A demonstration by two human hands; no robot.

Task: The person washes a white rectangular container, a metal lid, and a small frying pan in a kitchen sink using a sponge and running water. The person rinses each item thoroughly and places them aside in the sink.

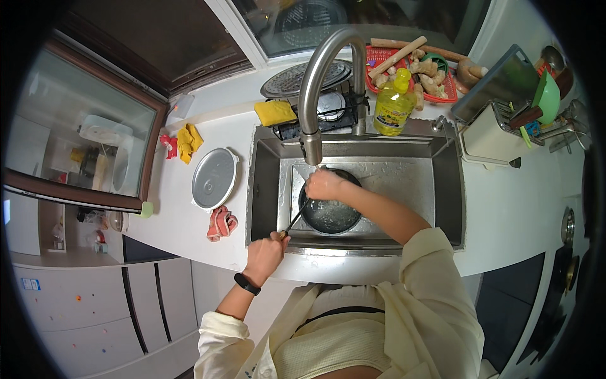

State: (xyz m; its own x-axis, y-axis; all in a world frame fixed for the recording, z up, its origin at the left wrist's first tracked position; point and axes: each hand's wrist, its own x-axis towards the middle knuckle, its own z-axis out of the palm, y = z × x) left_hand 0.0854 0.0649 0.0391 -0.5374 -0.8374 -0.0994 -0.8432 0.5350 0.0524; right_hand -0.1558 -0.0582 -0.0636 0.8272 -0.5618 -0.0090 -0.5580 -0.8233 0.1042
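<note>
My left hand (265,256), wearing a black wristband, grips the wood-coloured end of a long thin dark handle (297,219) at the sink's front left. That handle slants up to my right hand (324,184) beside the rim of a dark round pan (334,215). I cannot tell whether it belongs to the pan or to a separate utensil. Curled under the faucet (311,149), my right hand hides whatever its fingers hold. Wet and spotted with foam or drops, the pan rests in the stainless steel sink (402,194).
Left of the sink lie a round grey lid (214,179), a red cloth (221,224) and a yellow cloth (189,143). Behind it are a yellow sponge (274,112), a dish soap bottle (394,106) and a red basket (442,98) of ginger. A knife block (494,135) stands right.
</note>
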